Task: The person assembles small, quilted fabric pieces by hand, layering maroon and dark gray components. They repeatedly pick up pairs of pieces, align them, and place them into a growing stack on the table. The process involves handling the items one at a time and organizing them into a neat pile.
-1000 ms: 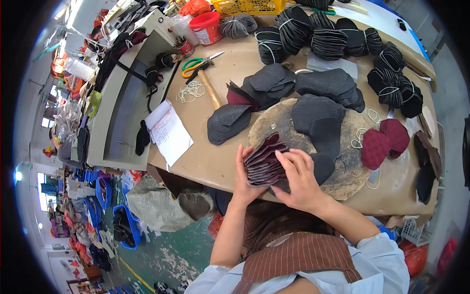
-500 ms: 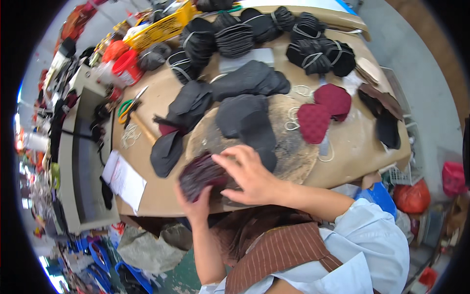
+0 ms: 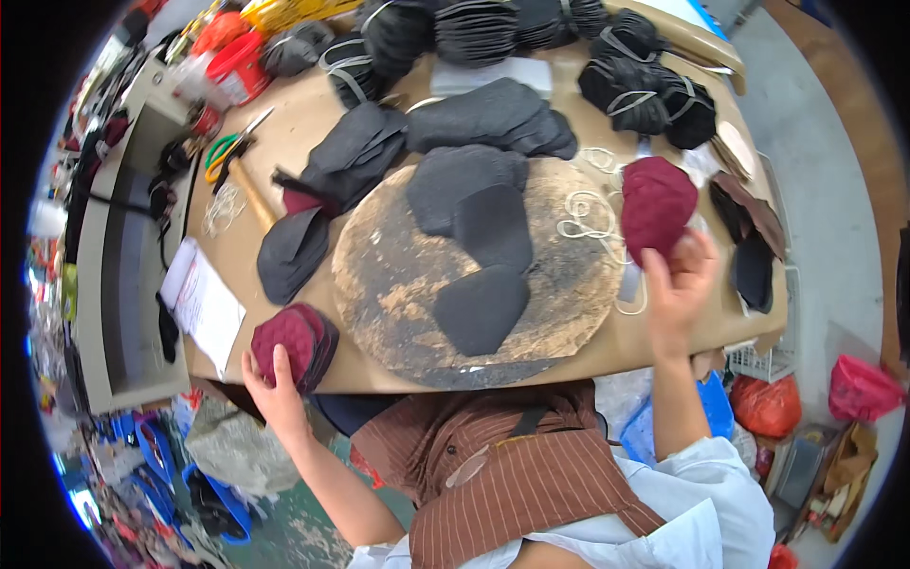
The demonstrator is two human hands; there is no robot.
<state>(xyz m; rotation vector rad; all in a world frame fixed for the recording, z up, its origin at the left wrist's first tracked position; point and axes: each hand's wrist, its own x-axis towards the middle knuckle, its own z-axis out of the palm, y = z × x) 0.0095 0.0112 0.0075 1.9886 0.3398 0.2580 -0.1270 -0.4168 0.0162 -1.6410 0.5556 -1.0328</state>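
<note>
My left hand [image 3: 275,387] rests at the table's front left edge, thumb and fingers around a stack of maroon fabric pieces [image 3: 289,343] with dark layers beneath. On the right, my right hand [image 3: 681,284] grips the near edge of rounded maroon fabric pieces [image 3: 656,209] between thumb and fingers. How many layers it holds I cannot tell. Between my hands, overlapping black pieces [image 3: 482,308] lie on a round, worn wooden board [image 3: 379,275]. White cord [image 3: 592,218] lies in loops beside the right-hand maroon pieces.
Black stacks [image 3: 474,33], some tied with string, line the far side. Scissors [image 3: 227,152], a wooden-handled tool [image 3: 252,194] and a paper sheet [image 3: 204,294] lie at left. A red bucket [image 3: 237,68] stands behind them. Dark offcuts [image 3: 752,251] lie near the right edge.
My hands have parted: the left has moved the maroon stack to the front left, while the right has reached across to the maroon pieces at right. Those pieces now overlap more closely.
</note>
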